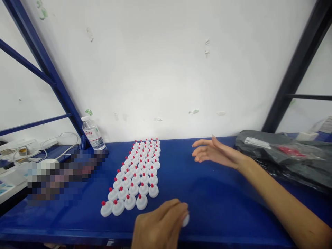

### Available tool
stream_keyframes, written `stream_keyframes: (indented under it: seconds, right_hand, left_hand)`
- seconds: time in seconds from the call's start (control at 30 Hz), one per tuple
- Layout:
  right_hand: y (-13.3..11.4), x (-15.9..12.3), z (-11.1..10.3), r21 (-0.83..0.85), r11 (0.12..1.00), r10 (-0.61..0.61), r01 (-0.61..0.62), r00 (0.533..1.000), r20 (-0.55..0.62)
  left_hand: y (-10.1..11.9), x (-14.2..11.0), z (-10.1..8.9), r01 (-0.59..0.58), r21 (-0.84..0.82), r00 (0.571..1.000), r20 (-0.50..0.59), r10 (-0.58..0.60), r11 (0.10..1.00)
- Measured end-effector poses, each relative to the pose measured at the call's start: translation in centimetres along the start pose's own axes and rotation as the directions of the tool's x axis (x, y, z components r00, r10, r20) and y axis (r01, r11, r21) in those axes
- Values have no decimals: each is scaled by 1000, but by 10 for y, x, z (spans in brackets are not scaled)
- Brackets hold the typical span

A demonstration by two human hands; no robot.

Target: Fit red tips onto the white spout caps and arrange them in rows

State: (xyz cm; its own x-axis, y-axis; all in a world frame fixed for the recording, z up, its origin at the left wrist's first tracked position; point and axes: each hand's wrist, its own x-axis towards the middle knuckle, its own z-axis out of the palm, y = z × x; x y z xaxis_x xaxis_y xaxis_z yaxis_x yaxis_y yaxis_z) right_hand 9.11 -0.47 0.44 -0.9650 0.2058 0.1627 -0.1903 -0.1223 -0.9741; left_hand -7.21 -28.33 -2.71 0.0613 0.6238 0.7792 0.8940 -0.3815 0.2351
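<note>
Several white caps with red tips [137,173] stand in neat rows on the blue table [220,193], running from the near left toward the wall. My left hand [158,226] is at the near edge, its fingers curled round one white cap [185,220] just right of the nearest row. My right hand [215,152] hovers over the table to the right of the rows, fingers stretched out and apart, holding nothing.
A clear water bottle [92,133] stands at the back left by a blue rack post [49,72]. A dark plastic bag [287,155] lies at the right. Cables and white devices [28,152] sit on the far left. The white wall is close behind.
</note>
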Motion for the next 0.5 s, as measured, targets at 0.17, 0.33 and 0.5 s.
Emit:
stream_keyframes:
  seconds: [0.17, 0.33, 0.5]
  right_hand:
    - [0, 2, 1, -11, 1000, -2, 2, 1000, 17]
    - [-2, 1, 5, -31, 1000, 2, -2, 1000, -6]
    - [-2, 2, 6, -48, 999, 12, -13, 1000, -7]
  left_hand:
    - [-21, -18, -18, 366, 372, 880, 160, -447, 853]
    - [-16, -10, -23, 459, 534, 735, 221, -641, 710]
    - [-24, -15, -25, 468, 512, 758, 186, -625, 720]
